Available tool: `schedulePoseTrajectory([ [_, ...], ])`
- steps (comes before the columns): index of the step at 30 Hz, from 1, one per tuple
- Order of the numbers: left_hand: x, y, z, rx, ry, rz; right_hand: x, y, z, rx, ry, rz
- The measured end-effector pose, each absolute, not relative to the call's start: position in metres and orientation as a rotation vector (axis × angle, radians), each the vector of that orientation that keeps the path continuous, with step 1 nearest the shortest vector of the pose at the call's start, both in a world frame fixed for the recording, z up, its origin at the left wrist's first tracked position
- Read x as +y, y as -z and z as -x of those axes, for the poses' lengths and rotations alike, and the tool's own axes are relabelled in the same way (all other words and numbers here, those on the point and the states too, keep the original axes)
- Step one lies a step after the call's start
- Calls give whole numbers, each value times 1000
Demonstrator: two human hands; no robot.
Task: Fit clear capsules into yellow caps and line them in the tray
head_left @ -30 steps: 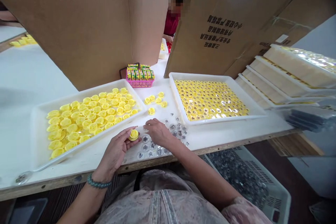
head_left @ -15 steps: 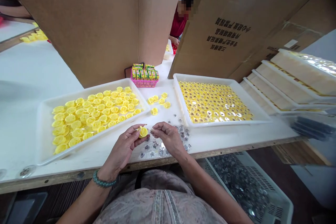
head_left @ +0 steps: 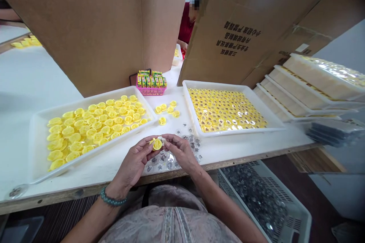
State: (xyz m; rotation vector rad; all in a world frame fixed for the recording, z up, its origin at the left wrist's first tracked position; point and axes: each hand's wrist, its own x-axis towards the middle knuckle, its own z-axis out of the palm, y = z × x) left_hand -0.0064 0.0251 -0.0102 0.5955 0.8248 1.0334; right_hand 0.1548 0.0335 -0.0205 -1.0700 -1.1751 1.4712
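And there it was, the small round yellow piece [head_left: 157, 144], up above the near edge of the bench [head_left: 105, 161], between the two hands! The left hand [head_left: 134, 160] had its grip pinching the piece from the left. The right hand [head_left: 181, 153] came in opposite, fingertips drawn together on a pale bit [head_left: 162, 140] at the piece's right side, too small to make out. Clear discs [head_left: 170, 157] lay scattered just beside and beneath the hands. Yellow pieces filled the left tray [head_left: 38, 152], and the right tray [head_left: 273, 124] held packed rows of them, shining.
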Motion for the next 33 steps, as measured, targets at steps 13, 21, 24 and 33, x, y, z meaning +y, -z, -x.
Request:
schedulePoseTrajectory([
  [13, 25, 7, 14, 879, -1024, -527, 29, 23, -159, -883, -1581, 938],
  [21, 23, 11, 13, 961, -997, -634, 27, 19, -157, -907, -1517, 915],
  [24, 24, 13, 11, 987, -1017, -660, 29, 20, -158, -969, -1443, 1033],
  [33, 25, 17, -1, 969, -1018, -759, 37, 12, -155, -1197, -1338, 1183],
])
